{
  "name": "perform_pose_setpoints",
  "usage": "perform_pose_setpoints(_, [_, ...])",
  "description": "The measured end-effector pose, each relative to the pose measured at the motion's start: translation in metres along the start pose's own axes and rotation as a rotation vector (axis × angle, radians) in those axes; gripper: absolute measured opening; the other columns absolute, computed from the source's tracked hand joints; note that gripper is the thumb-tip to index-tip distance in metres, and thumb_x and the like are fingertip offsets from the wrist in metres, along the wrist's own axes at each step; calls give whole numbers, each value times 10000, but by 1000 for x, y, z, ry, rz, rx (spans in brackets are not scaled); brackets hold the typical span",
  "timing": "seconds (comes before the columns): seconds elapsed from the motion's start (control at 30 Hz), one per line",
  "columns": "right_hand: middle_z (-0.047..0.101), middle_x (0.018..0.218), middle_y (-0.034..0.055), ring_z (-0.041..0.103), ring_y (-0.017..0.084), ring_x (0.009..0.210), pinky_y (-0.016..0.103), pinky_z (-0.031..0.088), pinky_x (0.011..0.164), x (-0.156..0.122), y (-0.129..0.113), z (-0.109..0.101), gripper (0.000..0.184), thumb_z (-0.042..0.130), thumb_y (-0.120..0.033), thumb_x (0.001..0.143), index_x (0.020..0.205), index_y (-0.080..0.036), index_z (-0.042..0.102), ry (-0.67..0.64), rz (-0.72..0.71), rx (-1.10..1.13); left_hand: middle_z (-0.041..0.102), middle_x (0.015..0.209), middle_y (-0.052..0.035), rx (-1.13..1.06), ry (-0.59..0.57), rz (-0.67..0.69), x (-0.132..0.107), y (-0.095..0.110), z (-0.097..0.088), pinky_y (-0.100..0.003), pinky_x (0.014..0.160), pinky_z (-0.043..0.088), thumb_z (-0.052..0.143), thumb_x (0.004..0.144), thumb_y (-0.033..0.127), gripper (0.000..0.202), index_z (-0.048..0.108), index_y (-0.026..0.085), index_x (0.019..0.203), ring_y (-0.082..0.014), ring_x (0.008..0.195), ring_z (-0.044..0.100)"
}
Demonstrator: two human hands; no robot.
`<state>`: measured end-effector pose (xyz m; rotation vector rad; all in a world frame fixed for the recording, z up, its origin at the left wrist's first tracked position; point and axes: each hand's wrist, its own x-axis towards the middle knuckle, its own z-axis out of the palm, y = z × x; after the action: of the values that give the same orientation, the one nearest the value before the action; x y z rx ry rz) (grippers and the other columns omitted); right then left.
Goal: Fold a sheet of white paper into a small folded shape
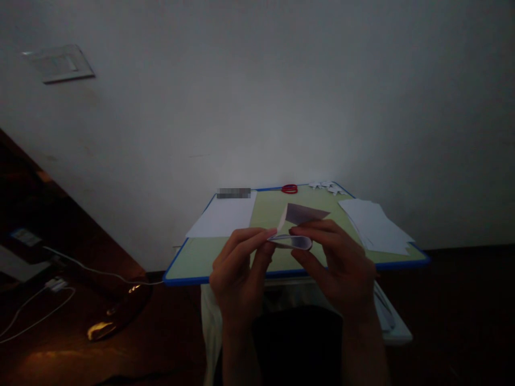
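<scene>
Between my two hands, above the near half of the table, is a piece of white paper [308, 213], partly folded. One part of it curves into a loop toward me, and a flat flap stands up behind. My left hand [241, 260] pinches the paper's left end between thumb and fingers. My right hand [340, 262] holds it at the right, its thumb below the rounded bend and its fingers above, close to the flap. The paper's underside and part of the flap are hidden by my fingers.
On the green table [193, 262] with a blue rim lie white sheets [227, 217] at left, a stack of paper [374, 225] at right, red-handled scissors [289, 188] and small folded paper pieces [328, 186] at the back. A white cable [96, 271] runs at left. A wall [257, 107] stands behind.
</scene>
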<state>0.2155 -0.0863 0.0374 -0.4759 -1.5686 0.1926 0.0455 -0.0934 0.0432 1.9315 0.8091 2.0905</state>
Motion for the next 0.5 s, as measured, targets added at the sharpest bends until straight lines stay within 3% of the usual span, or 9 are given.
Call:
perform_pose_setpoints(0.17, [751, 1191, 49, 737, 212, 1141, 354, 651, 886, 0, 0, 1, 411, 784, -96, 953, 1306, -303, 743, 0, 4, 2, 776, 1043, -11, -6, -17, -8, 1, 0, 0, -294, 790, 616, 740, 996, 125, 295, 838, 334, 1179, -144, 860, 734])
perform_pose_setpoints(0.5, [776, 1145, 51, 763, 211, 1015, 356, 658, 815, 1, 3, 2, 321, 775, -155, 976, 1264, -295, 758, -12, 55, -30, 770, 987, -18, -15, -36, -69, 1, -3, -1, -298, 769, 602, 752, 993, 151, 220, 842, 310, 1116, -142, 802, 692])
